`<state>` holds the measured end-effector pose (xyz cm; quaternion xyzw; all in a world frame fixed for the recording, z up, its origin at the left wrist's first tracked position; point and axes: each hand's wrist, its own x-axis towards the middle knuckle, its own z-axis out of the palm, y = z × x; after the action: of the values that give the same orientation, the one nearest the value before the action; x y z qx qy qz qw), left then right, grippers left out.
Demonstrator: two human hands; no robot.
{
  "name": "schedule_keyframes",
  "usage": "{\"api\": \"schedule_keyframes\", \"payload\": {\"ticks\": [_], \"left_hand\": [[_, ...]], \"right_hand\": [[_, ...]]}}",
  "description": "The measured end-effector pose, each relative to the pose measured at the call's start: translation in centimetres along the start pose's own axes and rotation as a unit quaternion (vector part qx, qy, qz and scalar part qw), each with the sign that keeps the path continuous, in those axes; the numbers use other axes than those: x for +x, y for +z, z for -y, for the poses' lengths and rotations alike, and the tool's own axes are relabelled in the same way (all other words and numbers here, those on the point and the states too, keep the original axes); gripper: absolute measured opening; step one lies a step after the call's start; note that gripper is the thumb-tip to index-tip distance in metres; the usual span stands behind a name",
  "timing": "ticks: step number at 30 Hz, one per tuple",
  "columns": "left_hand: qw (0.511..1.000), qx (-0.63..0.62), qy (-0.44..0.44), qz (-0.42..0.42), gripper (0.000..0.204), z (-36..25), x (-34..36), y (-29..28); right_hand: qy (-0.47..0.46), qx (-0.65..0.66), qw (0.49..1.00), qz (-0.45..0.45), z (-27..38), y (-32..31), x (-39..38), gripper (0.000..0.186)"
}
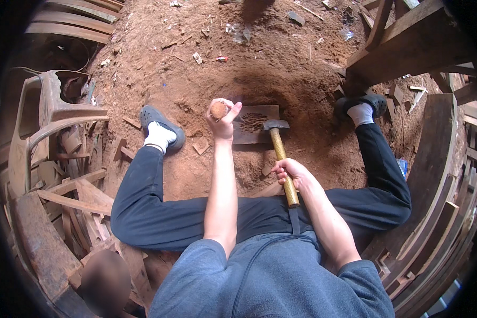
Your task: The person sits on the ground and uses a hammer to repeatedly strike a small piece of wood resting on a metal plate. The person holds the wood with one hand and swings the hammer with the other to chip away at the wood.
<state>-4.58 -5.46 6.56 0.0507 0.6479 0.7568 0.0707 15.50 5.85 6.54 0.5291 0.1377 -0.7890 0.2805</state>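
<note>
My left hand (222, 121) is closed round an upright wooden chisel handle (218, 111), seen end-on from above. The hand hides whatever is below the handle's round top. Just right of it, a flat brown wooden board (271, 112) lies on the ground with a rough carved pattern in its middle. My right hand (291, 174) grips a hammer (279, 146) by its yellow patterned handle. The hammer's grey metal head is over the board's right side, beside the carving; whether it touches the wood I cannot tell.
My feet in dark clogs (163, 130) stand on sawdust-covered ground (180, 69) on either side. A wooden chair frame (53, 114) and wood offcuts (85, 196) crowd the left. Long planks (429, 175) and a heavy timber frame (408, 47) flank the right.
</note>
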Motion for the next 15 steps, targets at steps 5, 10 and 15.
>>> {"api": "schedule_keyframes", "payload": {"ticks": [5,10,15], "left_hand": [[1.0,0.01,-0.009,0.02,0.022,0.9,-0.5,0.3],[0.998,0.027,-0.023,0.055,0.022,1.8,-0.9,0.4],[0.996,0.053,-0.008,0.068,0.02,2.9,-1.5,0.7]], "right_hand": [[-0.004,-0.008,1.0,-0.007,-0.1,0.1,-0.1,0.022],[-0.016,-0.019,1.0,-0.009,-0.1,0.3,-0.3,0.02],[-0.014,-0.023,1.0,-0.006,-0.1,0.5,-0.5,0.018]]}}
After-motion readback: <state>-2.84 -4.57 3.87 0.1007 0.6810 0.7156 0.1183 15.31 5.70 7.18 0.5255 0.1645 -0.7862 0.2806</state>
